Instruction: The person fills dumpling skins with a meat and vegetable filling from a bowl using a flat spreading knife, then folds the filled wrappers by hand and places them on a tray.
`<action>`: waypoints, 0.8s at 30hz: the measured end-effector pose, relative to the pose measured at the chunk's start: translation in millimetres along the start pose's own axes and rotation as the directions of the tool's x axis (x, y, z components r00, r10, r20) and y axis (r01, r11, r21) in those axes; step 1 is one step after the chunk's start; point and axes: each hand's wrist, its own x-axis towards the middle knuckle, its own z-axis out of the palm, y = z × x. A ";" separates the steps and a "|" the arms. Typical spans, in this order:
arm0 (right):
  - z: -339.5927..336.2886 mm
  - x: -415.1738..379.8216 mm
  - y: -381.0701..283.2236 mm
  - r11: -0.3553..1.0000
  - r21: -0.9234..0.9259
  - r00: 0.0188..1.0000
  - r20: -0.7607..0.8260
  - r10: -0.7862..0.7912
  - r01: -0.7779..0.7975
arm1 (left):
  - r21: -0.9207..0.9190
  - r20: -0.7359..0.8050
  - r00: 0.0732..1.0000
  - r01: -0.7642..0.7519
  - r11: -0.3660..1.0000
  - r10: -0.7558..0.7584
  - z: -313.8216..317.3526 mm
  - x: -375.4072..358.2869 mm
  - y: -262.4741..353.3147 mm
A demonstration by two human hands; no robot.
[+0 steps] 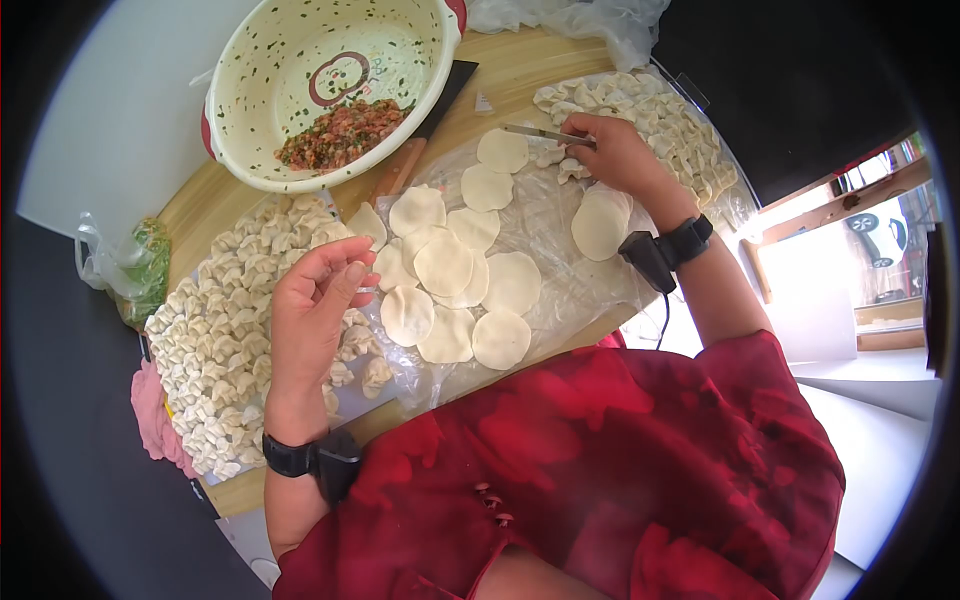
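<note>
My right hand (612,152) is closed on a thin, flat metal utensil (535,132), which points left over the plastic sheet. Beneath its wrist lie pale round dough wrappers (600,222). My left hand (318,300) is raised with fingers half bent and apart, and nothing shows in it. Just beside its fingertips is a wrapper (367,226) at the edge of a group of overlapping dough wrappers (443,264). One wrapper (407,315) in that group looks slightly creased. Folded dumplings (225,345) sit in rows left of and partly behind my left hand.
A large white basin (430,85) holding minced filling (345,135) stands at the upper left. More dumplings (690,140) cover a board at the upper right. Clear plastic sheeting (545,225) lies under the wrappers. A plastic bag with greens (148,265) and a pink cloth (158,420) are far left.
</note>
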 end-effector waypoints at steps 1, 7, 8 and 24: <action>-0.6 -1.0 -1.3 1.000 -0.005 1.000 0.007 0.024 -0.024 | 0.000 0.002 1.000 -0.002 1.000 0.002 -0.1 -0.1 -0.3; -9.3 -5.8 -13.5 1.000 -0.026 0.994 -0.108 -0.009 0.006 | 0.030 0.013 1.000 -0.005 1.000 0.005 0.9 -1.0 0.9; -11.6 -5.5 -15.6 0.998 -0.051 0.993 -0.113 -0.045 0.039 | 0.029 0.013 1.000 -0.006 1.000 0.005 0.5 -1.0 0.6; 6.3 5.0 -10.4 0.980 -0.054 0.981 -0.007 -0.191 0.191 | 0.012 0.007 1.000 -0.005 1.000 0.005 -2.1 -0.4 -3.1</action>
